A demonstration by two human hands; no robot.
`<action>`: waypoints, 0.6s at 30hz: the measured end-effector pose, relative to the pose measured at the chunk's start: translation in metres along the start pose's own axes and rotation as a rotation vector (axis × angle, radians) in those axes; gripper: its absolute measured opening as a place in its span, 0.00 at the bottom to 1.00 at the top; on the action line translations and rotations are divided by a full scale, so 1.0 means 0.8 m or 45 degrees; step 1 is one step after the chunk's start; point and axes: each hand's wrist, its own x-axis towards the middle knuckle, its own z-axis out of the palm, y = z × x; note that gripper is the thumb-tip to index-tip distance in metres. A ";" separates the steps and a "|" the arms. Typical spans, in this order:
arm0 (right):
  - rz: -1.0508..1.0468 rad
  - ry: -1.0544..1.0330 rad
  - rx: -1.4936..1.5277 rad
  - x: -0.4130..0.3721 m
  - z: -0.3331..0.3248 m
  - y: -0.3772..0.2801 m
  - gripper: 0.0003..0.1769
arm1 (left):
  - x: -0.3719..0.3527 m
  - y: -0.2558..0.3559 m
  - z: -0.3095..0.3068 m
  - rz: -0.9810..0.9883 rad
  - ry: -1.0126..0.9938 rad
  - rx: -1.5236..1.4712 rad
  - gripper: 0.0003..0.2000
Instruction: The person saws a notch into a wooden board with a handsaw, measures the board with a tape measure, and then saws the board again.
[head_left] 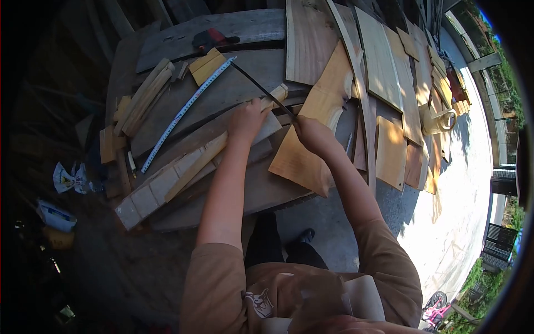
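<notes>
Above the counter [211,108], the right hand [314,135] has its grip clamped on the lower end of a dark strip [259,86]. The strip slants up and leftward, crossing a stick [279,93] between the two hands. The left hand [247,119] bears down on this stick; whether its grip closes fully round it cannot be told. To the left, a tape [192,101] lies extended, one end near the strip's far tip. A board [300,161] lies near the right hand; a red-and-black object [214,39] rests farther back.
</notes>
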 end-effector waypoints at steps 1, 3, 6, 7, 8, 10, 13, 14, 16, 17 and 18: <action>-0.043 0.027 0.010 0.014 0.003 -0.004 0.17 | 0.001 0.000 -0.002 0.004 -0.012 0.014 0.16; -0.055 0.062 0.010 0.021 0.010 -0.007 0.17 | 0.002 -0.001 -0.002 0.000 -0.034 0.033 0.16; 0.012 0.032 0.000 -0.010 0.007 -0.001 0.17 | 0.002 -0.004 -0.001 0.034 0.037 0.012 0.16; 0.064 -0.030 -0.035 -0.030 -0.001 0.008 0.17 | 0.003 -0.005 0.001 0.044 0.049 -0.003 0.16; 0.101 -0.059 -0.051 -0.054 -0.004 0.018 0.17 | 0.004 -0.005 0.002 0.052 0.061 -0.021 0.16; 0.139 -0.090 -0.070 -0.092 -0.010 0.030 0.17 | 0.004 -0.001 -0.003 0.036 0.041 -0.023 0.16; 0.206 -0.158 -0.072 -0.106 -0.020 0.029 0.18 | 0.002 -0.002 -0.002 0.014 0.026 -0.008 0.16; 0.161 -0.146 -0.081 -0.092 -0.021 0.022 0.17 | 0.001 -0.001 0.000 0.027 0.038 -0.003 0.16; 0.055 -0.082 -0.038 -0.048 -0.013 0.011 0.17 | 0.000 0.001 -0.005 0.024 0.002 -0.001 0.16; -0.006 -0.032 0.016 -0.020 -0.004 0.007 0.16 | 0.002 0.003 -0.006 0.008 -0.024 -0.005 0.16; -0.015 -0.003 0.022 0.006 0.000 -0.005 0.16 | 0.002 0.003 -0.003 0.019 -0.031 0.001 0.16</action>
